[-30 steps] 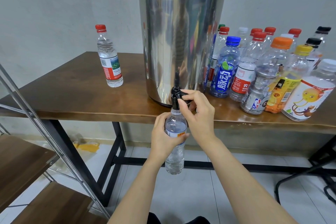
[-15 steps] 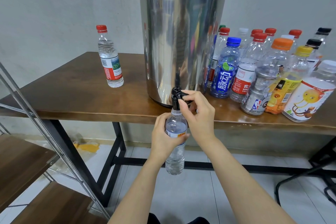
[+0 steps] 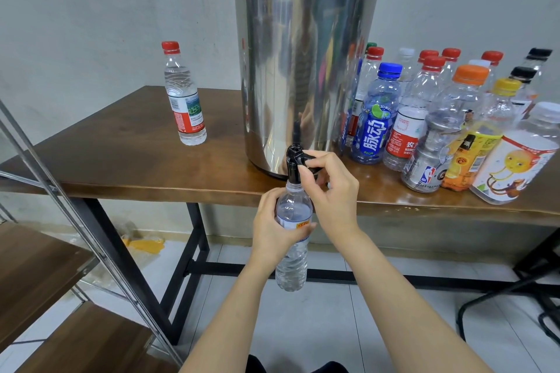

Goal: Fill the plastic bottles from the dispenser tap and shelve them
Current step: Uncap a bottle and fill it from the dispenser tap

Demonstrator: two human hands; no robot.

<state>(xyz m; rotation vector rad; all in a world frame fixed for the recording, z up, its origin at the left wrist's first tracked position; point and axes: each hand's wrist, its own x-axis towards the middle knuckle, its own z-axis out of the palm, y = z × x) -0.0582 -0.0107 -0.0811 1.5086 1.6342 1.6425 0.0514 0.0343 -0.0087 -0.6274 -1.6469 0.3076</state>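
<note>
The left hand [image 3: 274, 227] grips the bottle [image 3: 292, 239] with its mouth under the tap [image 3: 295, 165] of the dispenser [image 3: 303, 70], while the right hand [image 3: 331, 191] pinches the tap's lever.

Plain workroom: bare grey wall [image 3: 91, 9], tiled floor [image 3: 303, 327], a wooden surface [image 3: 121, 145] bearing a steel dispenser [image 3: 303, 70] at 12 o'clock, metal-framed shelves [image 3: 36, 266] at 8 o'clock.

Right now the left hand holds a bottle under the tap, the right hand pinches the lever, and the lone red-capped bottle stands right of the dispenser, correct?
No: the head view shows the lone red-capped bottle left of the dispenser. Otherwise yes: left hand grips the bottle under the tap, right hand pinches the lever.
</note>
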